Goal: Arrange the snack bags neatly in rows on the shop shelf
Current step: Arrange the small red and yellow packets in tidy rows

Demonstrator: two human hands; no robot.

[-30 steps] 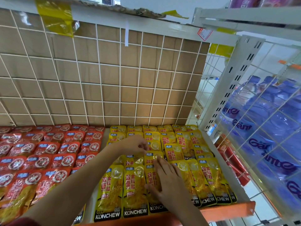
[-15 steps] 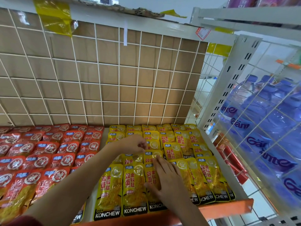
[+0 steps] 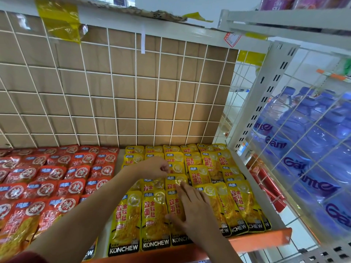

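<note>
Yellow snack bags [image 3: 126, 221] lie shingled in rows on the shelf [image 3: 256, 239]. The rear ones are tucked under those nearer the front edge, so every label top shows.

From the head camera, the right hand [image 3: 191, 211] lies flat with fingers straight and spread on a front-row bag [image 3: 173, 204], gripping nothing. This looks like a pressing hold to stop the slippery pack sliding while the row beyond its fingertips is squared up. Its forearm comes in low over the orange front lip.

Further back from that palm and slightly to its left, the left hand [image 3: 152, 168] hovers over the middle rows with fingers curled tight. Whether they pinch a bag's top edge or hold nothing cannot be told. Its arm reaches in diagonally across the gap beside the red snack bags [image 3: 57, 173], which fill the shelf to the left of both hands.

Behind the curled fingers stands the wire grid [image 3: 114, 92]. To the right of the flat palm, water bottles [image 3: 313, 139] sit behind mesh.
</note>
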